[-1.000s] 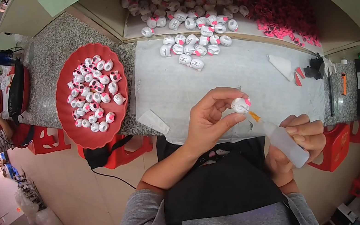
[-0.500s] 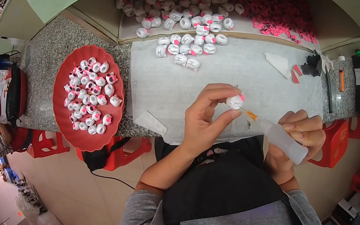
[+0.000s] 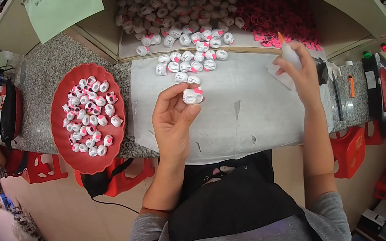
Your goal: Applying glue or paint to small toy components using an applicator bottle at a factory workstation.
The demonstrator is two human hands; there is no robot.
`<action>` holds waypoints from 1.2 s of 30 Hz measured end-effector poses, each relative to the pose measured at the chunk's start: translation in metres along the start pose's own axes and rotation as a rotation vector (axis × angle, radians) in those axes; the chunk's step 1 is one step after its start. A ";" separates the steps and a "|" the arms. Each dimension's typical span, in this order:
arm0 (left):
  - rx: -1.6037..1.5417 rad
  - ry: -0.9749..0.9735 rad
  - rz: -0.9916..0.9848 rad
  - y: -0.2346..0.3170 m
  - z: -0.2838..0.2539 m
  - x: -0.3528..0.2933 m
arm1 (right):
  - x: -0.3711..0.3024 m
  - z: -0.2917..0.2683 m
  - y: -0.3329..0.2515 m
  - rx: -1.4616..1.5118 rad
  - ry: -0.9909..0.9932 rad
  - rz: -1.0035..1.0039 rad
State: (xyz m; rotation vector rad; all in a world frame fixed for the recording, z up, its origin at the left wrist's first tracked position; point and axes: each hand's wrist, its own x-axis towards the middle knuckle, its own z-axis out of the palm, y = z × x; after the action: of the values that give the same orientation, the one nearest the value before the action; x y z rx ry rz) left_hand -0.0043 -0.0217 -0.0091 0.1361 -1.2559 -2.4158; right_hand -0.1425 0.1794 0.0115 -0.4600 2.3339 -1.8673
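Note:
Between the thumb and fingers of my left hand [image 3: 169, 124] is a small white toy head [image 3: 193, 96] with a pink bow, held above the paper sheet. My right hand [image 3: 305, 74] reaches far out to the right, slightly blurred, its fingers around a whitish squeeze bottle [image 3: 291, 56] with an orange needle tip pointing up. Just beyond the bottle lies a heap of small pink pieces [image 3: 269, 14]. Several white heads [image 3: 183, 57] are spread on the sheet's far edge, in front of a larger pile inside the shelf.
A red scalloped tray [image 3: 69, 156] with several white heads stands on the granite counter at left. White paper [image 3: 219, 131] covers the work area. An orange tool [image 3: 351, 87] lies at right. Red stools [image 3: 350, 152] flank the counter; other people sit at both sides.
My hands have come apart. The left has shifted left with the toy head; the right has swung away toward the shelf, and the bottle's tip has turned from the head to upward.

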 end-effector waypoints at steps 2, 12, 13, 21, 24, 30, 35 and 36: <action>-0.030 -0.021 -0.021 0.000 0.005 0.001 | 0.028 -0.003 0.013 -0.062 0.039 -0.046; -0.014 0.019 -0.011 0.004 -0.010 0.005 | 0.061 0.020 0.020 -0.975 0.014 -0.299; -0.004 0.024 -0.012 0.003 -0.010 0.005 | 0.062 0.025 0.020 -0.960 0.034 -0.292; -0.011 -0.178 -0.108 -0.010 0.010 -0.003 | -0.023 0.047 -0.037 0.003 -0.140 0.107; -0.058 -0.242 -0.108 -0.016 0.022 -0.008 | -0.046 0.062 -0.030 0.350 -0.186 0.141; -0.114 -0.266 -0.171 -0.014 0.028 -0.014 | -0.058 0.070 -0.023 0.515 -0.036 0.199; -0.148 -0.203 -0.232 -0.016 0.031 -0.018 | -0.065 0.060 -0.015 0.600 -0.053 0.247; -0.155 -0.208 -0.255 -0.017 0.031 -0.018 | -0.066 0.060 -0.014 0.631 -0.088 0.240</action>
State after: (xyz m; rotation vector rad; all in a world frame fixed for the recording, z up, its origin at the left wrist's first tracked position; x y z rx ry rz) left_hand -0.0013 0.0176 -0.0059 -0.0011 -1.1932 -2.7981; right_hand -0.0614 0.1412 0.0053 -0.1691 1.5327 -2.2438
